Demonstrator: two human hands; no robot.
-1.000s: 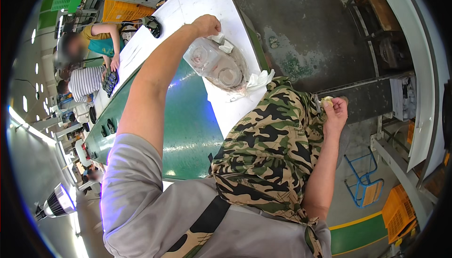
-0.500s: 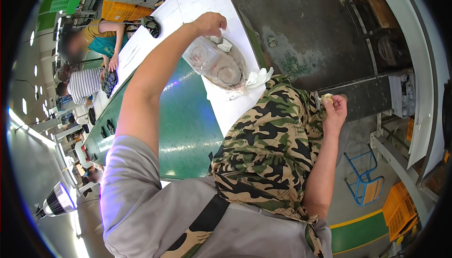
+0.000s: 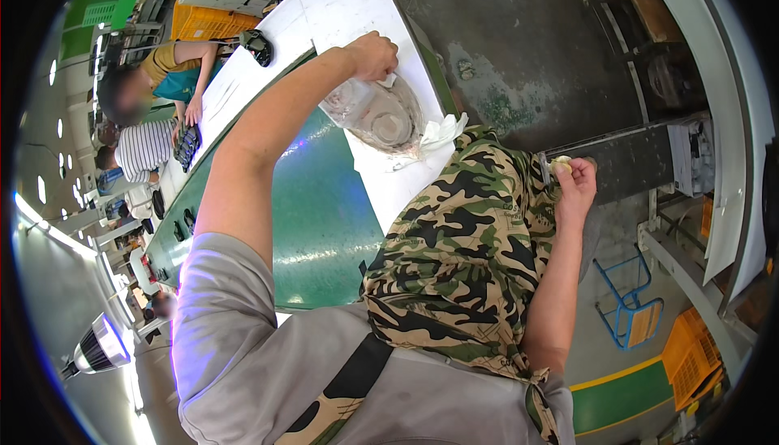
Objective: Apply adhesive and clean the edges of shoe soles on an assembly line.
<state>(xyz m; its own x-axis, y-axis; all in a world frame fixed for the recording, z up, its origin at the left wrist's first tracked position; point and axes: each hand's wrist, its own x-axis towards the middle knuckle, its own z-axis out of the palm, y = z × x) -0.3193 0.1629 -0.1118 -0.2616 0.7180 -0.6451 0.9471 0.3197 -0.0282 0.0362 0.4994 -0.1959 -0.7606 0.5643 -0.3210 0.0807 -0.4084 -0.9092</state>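
Note:
My left hand (image 3: pixel 373 56) reaches over an oval, see-through tray (image 3: pixel 415 108) on the white tabletop. Its fingers are curled down on a small white block (image 3: pixel 389 81), most of which the hand covers. Inside the tray a round clear dish (image 3: pixel 393 128) stands near its close end, and a clear plastic container (image 3: pixel 345 98) is partly under my wrist. Crumpled white tissue (image 3: pixel 442 132) lies against the tray's right side. Out to the right, beside my camouflage apron (image 3: pixel 454 226), my right hand (image 3: pixel 576 189) pinches a small pale yellow piece (image 3: pixel 560 164) whose kind I cannot make out.
A green glossy surface (image 3: pixel 324 193) adjoins the white tabletop (image 3: pixel 324 3). Two people work at the far left beside dark items (image 3: pixel 187 146). A blue-framed stool (image 3: pixel 629 303) and an orange crate (image 3: pixel 691 360) stand on the floor at right. Metal shelving rises beyond.
My left hand has moved down and slightly right onto the white blocks in the tray, and its fingers have closed there. My right hand stays nearly still with the yellow piece.

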